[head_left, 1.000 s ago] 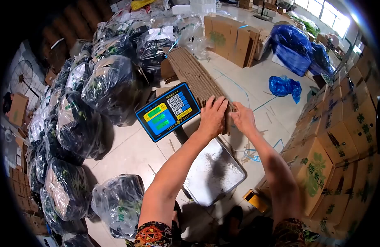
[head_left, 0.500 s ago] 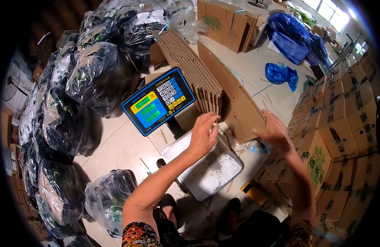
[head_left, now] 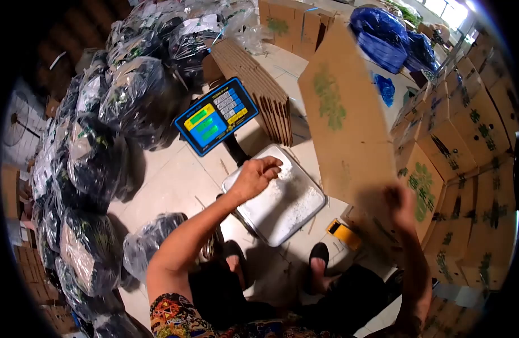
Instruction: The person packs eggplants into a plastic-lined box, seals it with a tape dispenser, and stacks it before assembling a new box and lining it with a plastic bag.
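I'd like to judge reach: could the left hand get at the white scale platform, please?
Probably yes: the left hand appears over the white scale platform, with no object visible in between.

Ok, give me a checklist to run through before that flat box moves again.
1. Flat box apart from the stack: ok, floor shows between them.
2. Right hand gripping firmly: cannot tell, blurred.
3. Left hand off the box: ok, it is over the scale plate.
4. Plate clean: not ok, white bits on it.
5. Display readable: cannot tell, figures too small.
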Action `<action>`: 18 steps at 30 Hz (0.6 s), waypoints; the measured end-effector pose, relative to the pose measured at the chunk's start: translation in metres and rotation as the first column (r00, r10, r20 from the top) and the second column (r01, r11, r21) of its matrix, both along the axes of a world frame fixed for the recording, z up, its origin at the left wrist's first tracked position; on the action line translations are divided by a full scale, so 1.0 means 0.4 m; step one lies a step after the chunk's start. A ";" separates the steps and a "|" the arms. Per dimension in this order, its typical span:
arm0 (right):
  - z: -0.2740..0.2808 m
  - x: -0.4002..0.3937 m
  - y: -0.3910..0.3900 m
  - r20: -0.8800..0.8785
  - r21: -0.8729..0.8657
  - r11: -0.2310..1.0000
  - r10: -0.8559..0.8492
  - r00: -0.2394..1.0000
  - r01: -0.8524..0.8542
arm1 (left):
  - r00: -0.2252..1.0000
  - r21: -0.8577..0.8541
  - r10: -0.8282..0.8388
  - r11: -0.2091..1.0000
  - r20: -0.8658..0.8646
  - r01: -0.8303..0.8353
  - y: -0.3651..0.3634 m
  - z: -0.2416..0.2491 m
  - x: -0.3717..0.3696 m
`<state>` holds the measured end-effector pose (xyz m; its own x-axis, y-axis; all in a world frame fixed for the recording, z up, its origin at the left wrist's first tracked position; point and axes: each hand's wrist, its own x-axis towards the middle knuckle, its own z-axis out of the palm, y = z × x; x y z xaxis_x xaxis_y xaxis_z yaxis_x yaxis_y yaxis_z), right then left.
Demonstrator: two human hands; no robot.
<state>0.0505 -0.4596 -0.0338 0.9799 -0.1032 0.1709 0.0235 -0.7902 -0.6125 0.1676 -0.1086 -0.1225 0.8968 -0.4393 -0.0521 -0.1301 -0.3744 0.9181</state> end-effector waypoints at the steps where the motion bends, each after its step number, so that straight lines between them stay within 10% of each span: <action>1: 0.045 -0.072 -0.007 -0.013 -0.026 0.999 -0.040 0.999 0.039 | 1.000 -0.015 0.016 1.000 -0.021 -0.016 0.017 0.009 -0.019; 9: 0.261 -0.427 0.076 -0.013 0.147 0.989 -0.008 1.000 0.010 | 0.932 -0.132 0.191 0.962 -0.309 -0.240 0.247 -0.096 -0.208; 15: 0.140 -0.441 0.114 -0.003 0.025 0.985 0.174 0.985 -0.173 | 0.819 0.344 0.414 0.895 -0.398 -0.285 0.364 -0.468 -0.402; 17: 0.128 -0.424 0.157 -0.107 -0.037 0.991 0.123 0.987 -0.127 | 0.990 0.470 0.139 0.875 -0.010 -0.118 0.403 -0.659 -0.437; 18: 0.127 -0.415 0.176 -0.197 -0.077 0.992 0.080 0.977 -0.096 | 0.920 0.463 0.363 0.847 -0.148 -0.260 0.366 -0.586 -0.439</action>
